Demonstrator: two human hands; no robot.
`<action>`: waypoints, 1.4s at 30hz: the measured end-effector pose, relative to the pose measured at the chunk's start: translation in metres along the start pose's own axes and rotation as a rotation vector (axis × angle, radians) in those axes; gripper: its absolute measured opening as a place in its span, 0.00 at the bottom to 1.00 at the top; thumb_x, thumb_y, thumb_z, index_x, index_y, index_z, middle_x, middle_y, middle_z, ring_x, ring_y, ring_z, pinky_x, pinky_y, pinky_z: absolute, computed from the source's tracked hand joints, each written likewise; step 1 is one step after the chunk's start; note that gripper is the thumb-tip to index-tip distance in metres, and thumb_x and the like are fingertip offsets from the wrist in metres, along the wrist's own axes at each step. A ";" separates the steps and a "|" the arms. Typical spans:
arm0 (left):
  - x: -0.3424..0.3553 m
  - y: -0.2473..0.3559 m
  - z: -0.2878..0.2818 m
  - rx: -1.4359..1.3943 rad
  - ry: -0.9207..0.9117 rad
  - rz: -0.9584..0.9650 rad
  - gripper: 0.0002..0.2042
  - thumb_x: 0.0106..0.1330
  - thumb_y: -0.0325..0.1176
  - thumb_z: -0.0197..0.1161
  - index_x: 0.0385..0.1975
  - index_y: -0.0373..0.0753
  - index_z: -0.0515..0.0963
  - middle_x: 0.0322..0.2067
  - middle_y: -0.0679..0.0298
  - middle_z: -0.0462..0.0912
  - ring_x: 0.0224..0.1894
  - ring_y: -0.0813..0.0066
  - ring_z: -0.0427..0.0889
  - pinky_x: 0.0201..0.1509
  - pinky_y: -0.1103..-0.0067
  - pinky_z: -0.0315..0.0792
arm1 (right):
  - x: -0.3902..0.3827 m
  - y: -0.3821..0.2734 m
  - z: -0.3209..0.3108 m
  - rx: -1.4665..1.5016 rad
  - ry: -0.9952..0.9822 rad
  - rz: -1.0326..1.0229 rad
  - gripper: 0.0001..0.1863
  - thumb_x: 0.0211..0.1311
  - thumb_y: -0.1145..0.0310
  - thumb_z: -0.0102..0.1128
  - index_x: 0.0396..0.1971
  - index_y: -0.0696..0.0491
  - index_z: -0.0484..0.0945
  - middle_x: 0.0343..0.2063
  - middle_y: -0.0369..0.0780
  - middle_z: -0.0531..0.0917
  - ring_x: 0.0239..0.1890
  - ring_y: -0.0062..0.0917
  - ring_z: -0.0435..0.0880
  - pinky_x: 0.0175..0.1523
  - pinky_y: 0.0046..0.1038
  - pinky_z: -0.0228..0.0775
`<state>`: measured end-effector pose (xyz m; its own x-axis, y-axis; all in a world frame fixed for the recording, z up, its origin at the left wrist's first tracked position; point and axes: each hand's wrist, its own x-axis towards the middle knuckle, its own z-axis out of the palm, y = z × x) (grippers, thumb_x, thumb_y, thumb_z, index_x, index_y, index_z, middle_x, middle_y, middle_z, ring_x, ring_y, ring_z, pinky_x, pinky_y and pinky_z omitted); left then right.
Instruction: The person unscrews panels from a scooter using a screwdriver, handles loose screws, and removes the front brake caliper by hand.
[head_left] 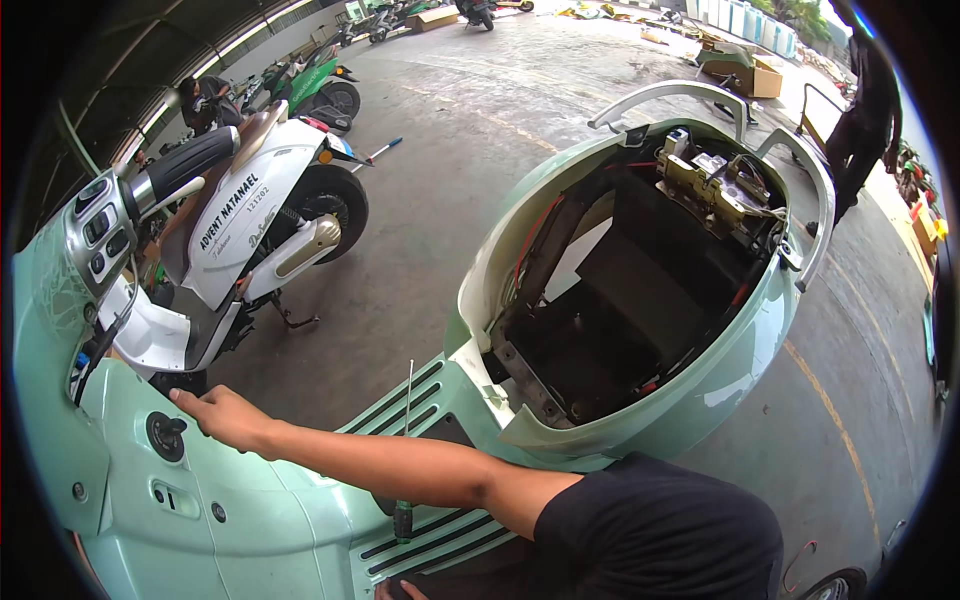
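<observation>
My right arm reaches left across a mint-green scooter (240, 510). The right hand (228, 418) is closed over the upper edge of its front panel, just above the black key switch (166, 436); some fingertips are hidden behind that edge. At the bottom border only a few fingers of my left hand (400, 591) show, so its grip is unclear. A long screwdriver (403, 520) with a dark green-and-black handle lies on the ribbed footboard (430, 385), its middle covered by my forearm. Behind it, the scooter's rear body (715, 375) has no seat, exposing a black storage bin (640, 290).
The handlebar grip (185, 163) juts out at upper left. A white scooter (235, 225) stands close on the left. A person in dark clothes (865, 120) stands at far right, another person (205, 105) at far left. A cardboard box (755, 78) sits behind the rear rail (820, 210).
</observation>
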<state>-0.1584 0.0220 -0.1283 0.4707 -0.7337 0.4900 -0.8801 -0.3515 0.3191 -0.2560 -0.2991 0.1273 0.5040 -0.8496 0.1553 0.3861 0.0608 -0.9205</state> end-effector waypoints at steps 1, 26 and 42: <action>0.001 -0.003 -0.002 -0.046 -0.071 -0.052 0.15 0.58 0.38 0.65 0.42 0.38 0.79 0.46 0.53 0.78 0.50 0.52 0.75 0.57 0.61 0.67 | -0.009 -0.002 0.003 -0.037 0.017 -0.060 0.35 0.66 0.36 0.46 0.19 0.58 0.74 0.19 0.34 0.68 0.21 0.18 0.64 0.25 0.25 0.59; -0.218 0.004 -0.183 -0.252 0.487 -0.354 0.11 0.60 0.37 0.65 0.40 0.40 0.82 0.46 0.54 0.80 0.47 0.53 0.79 0.51 0.62 0.74 | -0.199 0.207 -0.074 -1.618 -0.078 -0.508 0.22 0.43 0.68 0.66 0.42 0.52 0.73 0.47 0.43 0.74 0.57 0.43 0.68 0.64 0.44 0.56; -0.189 0.080 -0.268 -0.221 -0.389 -1.300 0.17 0.57 0.42 0.65 0.45 0.43 0.82 0.49 0.57 0.79 0.56 0.54 0.74 0.59 0.64 0.70 | -0.186 0.054 0.028 -1.763 -0.320 -0.059 0.22 0.50 0.64 0.67 0.47 0.44 0.72 0.49 0.43 0.71 0.59 0.40 0.67 0.68 0.62 0.40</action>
<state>-0.3012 0.2888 0.0221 0.8607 -0.0780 -0.5031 0.2216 -0.8323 0.5082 -0.3077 -0.1232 0.0585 0.7193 -0.6923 0.0581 -0.6812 -0.7192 -0.1367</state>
